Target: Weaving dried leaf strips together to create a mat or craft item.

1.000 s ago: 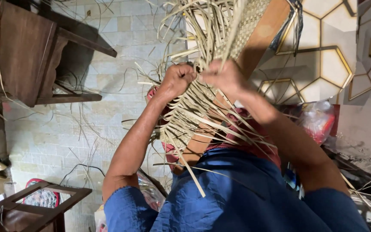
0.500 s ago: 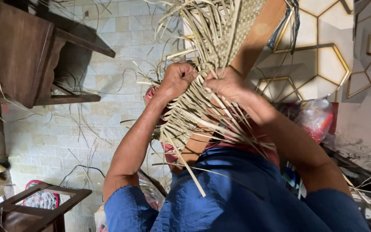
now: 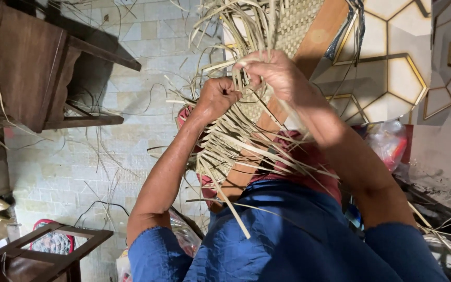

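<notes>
two hands are closed on pale strips: the left hand (image 3: pixel 216 98) pins the woven mat (image 3: pixel 230 141), the right hand (image 3: pixel 270 73) lifts one strip, best drawn taut.

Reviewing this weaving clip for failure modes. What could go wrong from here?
1. The right hand pinches and lifts one strip out of the weave; a dry strip might crease or snap at the bend.
2. The left hand is fisted on the woven edge; if that grip eases, the last rows could loosen.
3. Many loose strips cross over the lap; the wrong one could get picked.
</notes>
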